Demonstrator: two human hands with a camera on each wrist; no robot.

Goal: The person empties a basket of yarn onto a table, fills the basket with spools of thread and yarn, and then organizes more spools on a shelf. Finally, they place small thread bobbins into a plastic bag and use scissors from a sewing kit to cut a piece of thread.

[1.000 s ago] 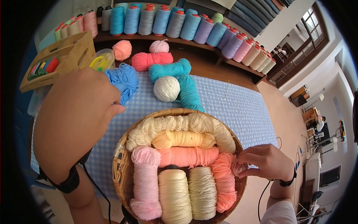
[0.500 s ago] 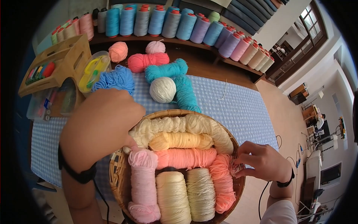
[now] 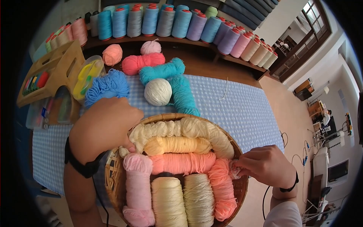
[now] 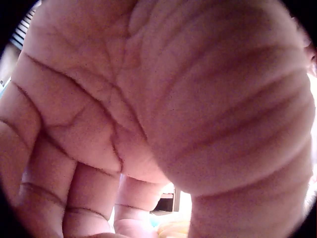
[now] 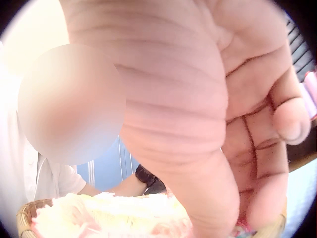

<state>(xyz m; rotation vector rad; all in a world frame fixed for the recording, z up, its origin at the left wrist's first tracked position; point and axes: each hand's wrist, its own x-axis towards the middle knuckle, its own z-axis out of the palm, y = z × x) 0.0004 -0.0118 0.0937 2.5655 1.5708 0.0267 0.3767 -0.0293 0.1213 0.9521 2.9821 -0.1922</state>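
A round wicker basket [image 3: 110, 178] packed with yarn sits in front of me in the head view. My left hand [image 3: 107, 123] reaches over its upper left rim, thumb and fingers pinching the end of the long cream skein [image 3: 166, 128]; the fingertips are mostly hidden. At the right rim my right hand [image 3: 266, 166] pinches a small whitish-pink yarn bundle [image 3: 233, 170] beside the upright coral skein [image 3: 223, 193]. Between the hands lie a yellow skein [image 3: 177, 145], a second coral skein [image 3: 183, 163], a light pink skein [image 3: 138, 189] and two cream cones [image 3: 169, 202].
Behind the basket, a blue skein [image 3: 107, 87], a white ball [image 3: 158, 92], teal skeins [image 3: 183, 94] and a red skein [image 3: 143, 63] lie on the checked cloth [image 3: 234, 117] and table. A wooden caddy [image 3: 56, 72] stands left. Thread cones [image 3: 166, 22] line the back shelf.
My left hand has left the blue skein and come down to the cream skein at the basket's left rim. My right hand stays at the right rim, still holding the whitish-pink bundle.
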